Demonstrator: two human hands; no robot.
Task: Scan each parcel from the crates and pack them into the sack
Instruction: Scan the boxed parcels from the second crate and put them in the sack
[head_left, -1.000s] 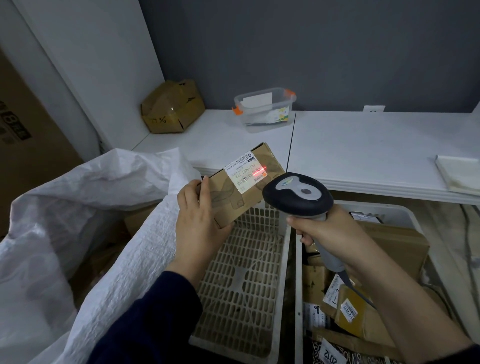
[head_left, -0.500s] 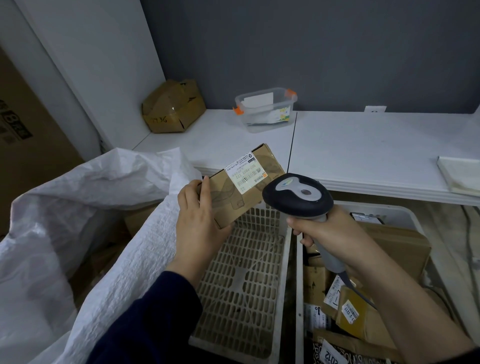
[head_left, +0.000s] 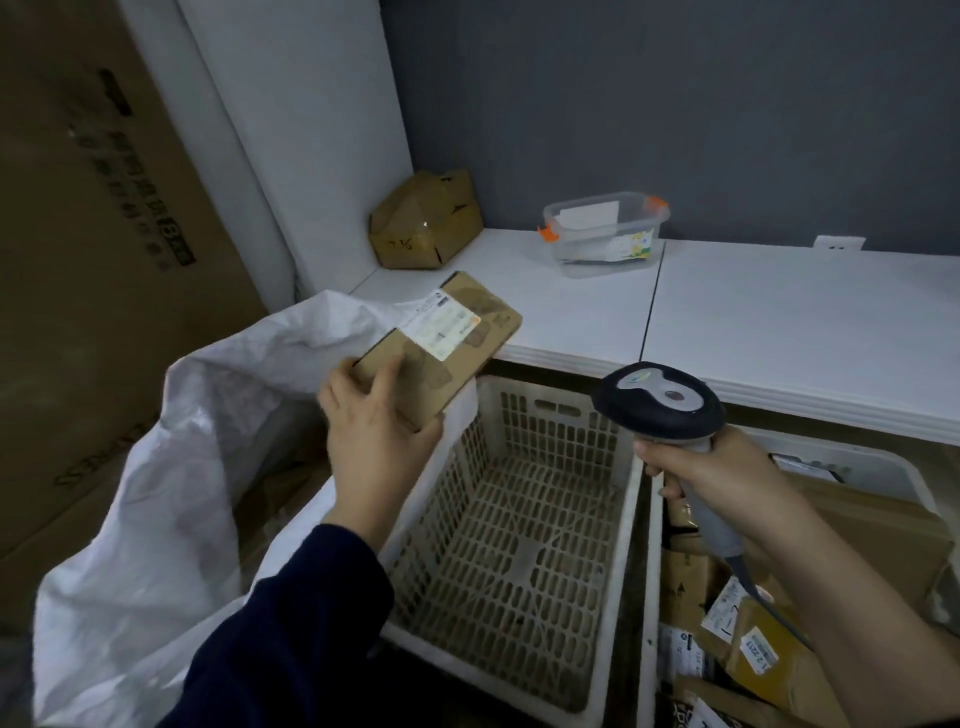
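Head view shows, at the far left, a very large brown carton (head_left: 88, 270) standing against the wall. Beside it is the white woven sack (head_left: 145, 519) with its mouth open toward the camera, and brown boxes are dimly visible inside. Behind runs a white counter (head_left: 779, 322), which carries a crumpled cardboard box (head_left: 426, 223) in the corner and a clear plastic container (head_left: 602, 234) with orange clips.

Below the counter stand two pale plastic crates side by side. The left crate (head_left: 540, 431) has perforated walls and floor and touches the edge of the sack. The right crate (head_left: 872, 460) holds several parcels (head_left: 872, 530) with white labels.

The held parcel (head_left: 447, 364) is a flat brown box in the air above the place where the sack edge meets the far left corner of the left crate. Its long axis runs from the lower left, at the hand, to the upper right, and its far end points toward the counter. The broad face looks up, with a white label (head_left: 439, 327) on it.

The left hand (head_left: 374, 447) grips the near end of this parcel, with fingers on the top face and the thumb at its near right side. The right hand (head_left: 722, 478) is curled around the grey handle of the barcode scanner (head_left: 660, 400) above the wall between the crates. The scanner's dark head points to the upper left, well apart from the parcel, and its cable (head_left: 769, 603) hangs down over the right crate.
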